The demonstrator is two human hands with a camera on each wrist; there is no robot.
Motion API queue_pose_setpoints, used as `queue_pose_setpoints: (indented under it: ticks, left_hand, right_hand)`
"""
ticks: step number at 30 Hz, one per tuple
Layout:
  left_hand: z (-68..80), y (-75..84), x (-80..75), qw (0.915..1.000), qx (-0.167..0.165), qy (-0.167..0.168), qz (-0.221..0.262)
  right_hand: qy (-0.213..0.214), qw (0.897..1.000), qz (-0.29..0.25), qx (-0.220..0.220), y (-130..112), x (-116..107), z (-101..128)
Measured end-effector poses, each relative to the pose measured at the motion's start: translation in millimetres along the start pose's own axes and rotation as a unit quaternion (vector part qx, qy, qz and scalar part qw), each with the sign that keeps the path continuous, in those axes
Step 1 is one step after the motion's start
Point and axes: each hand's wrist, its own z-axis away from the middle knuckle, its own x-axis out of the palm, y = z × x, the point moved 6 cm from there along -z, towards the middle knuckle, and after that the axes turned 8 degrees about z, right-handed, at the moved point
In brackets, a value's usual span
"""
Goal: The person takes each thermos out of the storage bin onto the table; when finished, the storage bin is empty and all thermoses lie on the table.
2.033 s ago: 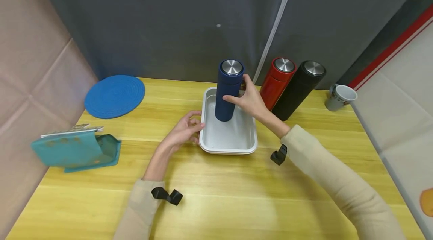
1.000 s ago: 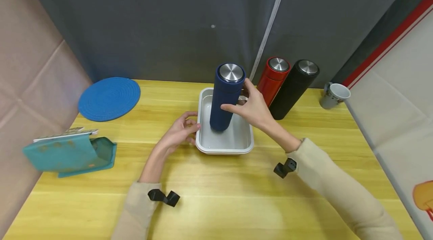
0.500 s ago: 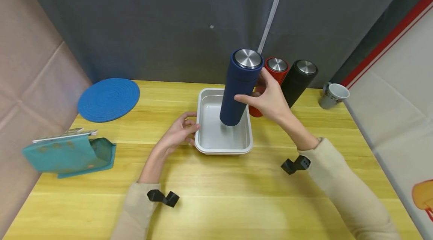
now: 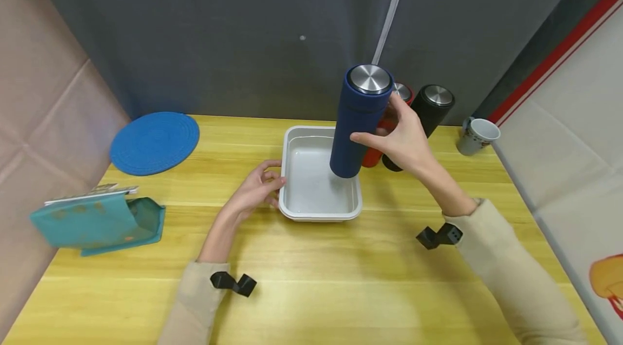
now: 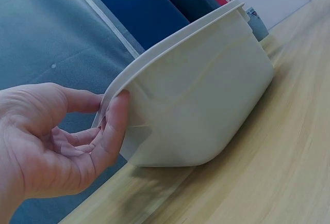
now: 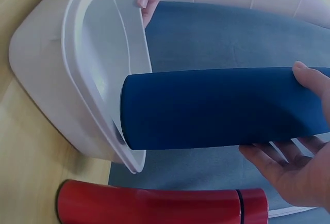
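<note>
My right hand [image 4: 409,142] grips a navy blue thermos [image 4: 357,123] with a brushed-metal lid, thumb on one side and fingers on the other. The thermos is lifted and slightly tilted; in the right wrist view its base overlaps the rim of a white rectangular tub [image 6: 98,100]. With thumb and fingers, my left hand [image 5: 67,136] pinches the rim of the tub [image 5: 206,95] at its left side. From the head, the tub [image 4: 311,188] shows a bare floor. Behind my right hand stands a red thermos [image 6: 154,206], partly hidden in the head view.
A black thermos [image 4: 433,110] stands beside the red one, and a grey mug [image 4: 472,142] is farther right. At the left lie a round blue mat [image 4: 154,143] and a teal stand-like item [image 4: 97,220]. A dark grey curtain [image 4: 219,37] hangs along the table's back edge.
The navy thermos has risen from inside the tub and moved right with my right hand, now covering more of the red thermos. My left hand has stayed on the rim.
</note>
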Motion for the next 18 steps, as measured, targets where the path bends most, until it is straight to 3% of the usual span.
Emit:
queue_pose_setpoints:
  ticks: [18]
  left_hand:
    - [-1.7, -1.3, -2.1, 1.0, -0.001, 0.003, -0.002]
  right_hand:
    - [0.052, 0.998, 0.012, -0.015, 11.8, -24.5, 14.0]
